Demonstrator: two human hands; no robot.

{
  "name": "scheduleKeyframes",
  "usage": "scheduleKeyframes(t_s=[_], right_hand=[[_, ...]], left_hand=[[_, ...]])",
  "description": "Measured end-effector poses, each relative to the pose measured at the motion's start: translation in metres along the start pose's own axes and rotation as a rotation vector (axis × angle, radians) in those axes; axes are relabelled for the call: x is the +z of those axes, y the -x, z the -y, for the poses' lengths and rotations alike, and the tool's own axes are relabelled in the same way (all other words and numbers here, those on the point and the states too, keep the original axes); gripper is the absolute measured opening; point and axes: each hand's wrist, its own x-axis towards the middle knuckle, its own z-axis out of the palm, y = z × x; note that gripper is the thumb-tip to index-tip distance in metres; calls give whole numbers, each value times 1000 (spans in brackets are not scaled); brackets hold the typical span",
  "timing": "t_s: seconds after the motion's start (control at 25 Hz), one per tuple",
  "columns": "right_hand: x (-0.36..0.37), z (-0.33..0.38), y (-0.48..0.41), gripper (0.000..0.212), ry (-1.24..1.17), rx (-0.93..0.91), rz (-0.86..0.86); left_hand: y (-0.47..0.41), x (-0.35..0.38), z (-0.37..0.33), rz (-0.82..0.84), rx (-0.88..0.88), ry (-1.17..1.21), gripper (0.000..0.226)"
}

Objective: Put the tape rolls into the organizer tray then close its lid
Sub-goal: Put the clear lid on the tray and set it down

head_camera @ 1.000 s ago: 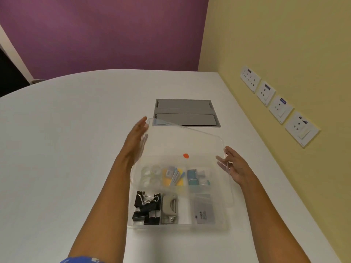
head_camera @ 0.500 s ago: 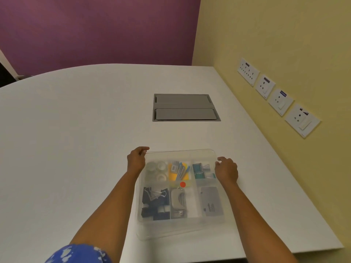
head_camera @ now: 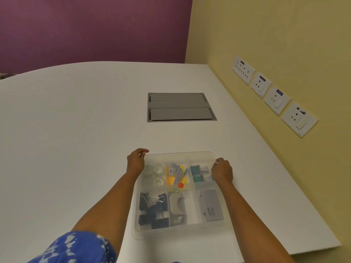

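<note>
A clear plastic organizer tray [head_camera: 191, 227] sits on the white table near its front edge. Its clear lid [head_camera: 180, 155], marked with a red dot [head_camera: 180, 185], lies flat over the tray. Two clear tape rolls [head_camera: 159, 175] rest in the back left compartment under the lid. My left hand [head_camera: 135, 162] grips the lid's back left corner. My right hand [head_camera: 222, 170] grips the lid's right edge near the back corner.
Other compartments hold black binder clips [head_camera: 152, 207], a grey stapler [head_camera: 177, 205], a grey box [head_camera: 210, 205], teal clips [head_camera: 196, 173] and yellow notes [head_camera: 171, 177]. A grey cable hatch [head_camera: 180, 107] is set in the table [head_camera: 76, 130] behind. Wall sockets [head_camera: 275, 97] line the yellow wall at right.
The lid stood raised and tilted up a second ago; both hands have brought it down flat onto the tray, and they now hold its back corners.
</note>
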Motion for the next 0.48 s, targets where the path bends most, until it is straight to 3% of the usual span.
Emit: scheduleKeyframes(t_s=[0.32,0.48], right_hand=[[6,11,-40,30,-276,200,122],[14,8,-57,43,-375,341,129]], left_hand=[[-10,8,9,-66,-118,125,28],[-13,9,11,-100,-199,226,26]])
